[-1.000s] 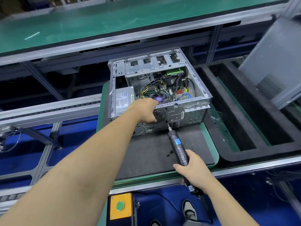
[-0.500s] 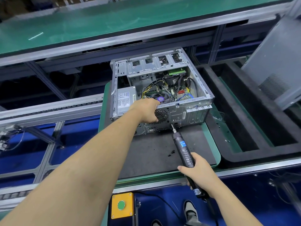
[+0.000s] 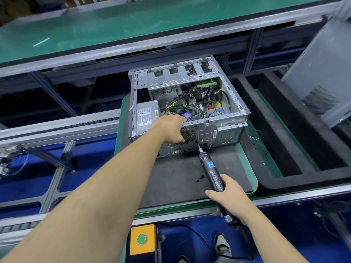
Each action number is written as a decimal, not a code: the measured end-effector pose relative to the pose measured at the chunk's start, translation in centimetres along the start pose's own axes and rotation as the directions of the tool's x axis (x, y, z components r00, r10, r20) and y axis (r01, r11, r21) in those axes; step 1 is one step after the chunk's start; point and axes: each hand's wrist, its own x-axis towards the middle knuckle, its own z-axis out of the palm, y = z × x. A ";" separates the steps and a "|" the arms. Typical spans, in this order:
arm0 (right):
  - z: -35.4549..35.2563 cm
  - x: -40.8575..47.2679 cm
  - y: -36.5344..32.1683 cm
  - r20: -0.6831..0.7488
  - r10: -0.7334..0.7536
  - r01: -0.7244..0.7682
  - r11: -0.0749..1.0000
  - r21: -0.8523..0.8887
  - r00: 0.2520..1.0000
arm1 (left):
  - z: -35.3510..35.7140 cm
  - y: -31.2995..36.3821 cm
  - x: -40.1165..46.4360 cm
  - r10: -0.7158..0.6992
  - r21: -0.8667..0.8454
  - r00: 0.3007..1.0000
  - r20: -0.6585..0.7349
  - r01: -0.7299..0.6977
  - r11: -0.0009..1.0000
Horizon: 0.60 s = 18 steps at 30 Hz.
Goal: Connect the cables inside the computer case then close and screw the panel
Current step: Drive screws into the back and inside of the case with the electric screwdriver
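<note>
The left hand [image 3: 173, 129] grips the near top edge of the open computer case [image 3: 187, 109], likely to steady it against the push of the tool. The case lies on a dark mat [image 3: 190, 177] near the counter's front edge, its cables [image 3: 191, 103] exposed. The right hand [image 3: 230, 196] is wrapped around an electric screwdriver [image 3: 210, 169], its tip against the case's rear face. The grey panel [image 3: 326, 73] leans at the far right, not yet fitted.

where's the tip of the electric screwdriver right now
In the head view, the electric screwdriver is gripped by the right hand, its tip against the computer case rear panel, just below the round fan grille by the left hand.
</note>
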 end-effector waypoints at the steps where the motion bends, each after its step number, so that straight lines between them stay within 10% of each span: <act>1: 0.0 0.0 0.0 -0.001 0.000 0.000 1.000 0.004 1.000 | 0.0 0.0 0.0 0.002 0.000 1.000 -0.001 -0.002 1.000; 18: 0.0 -0.4 0.3 0.006 0.003 -0.003 1.000 0.029 1.000 | 0.2 0.0 0.1 0.005 -0.003 1.000 -0.016 -0.005 1.000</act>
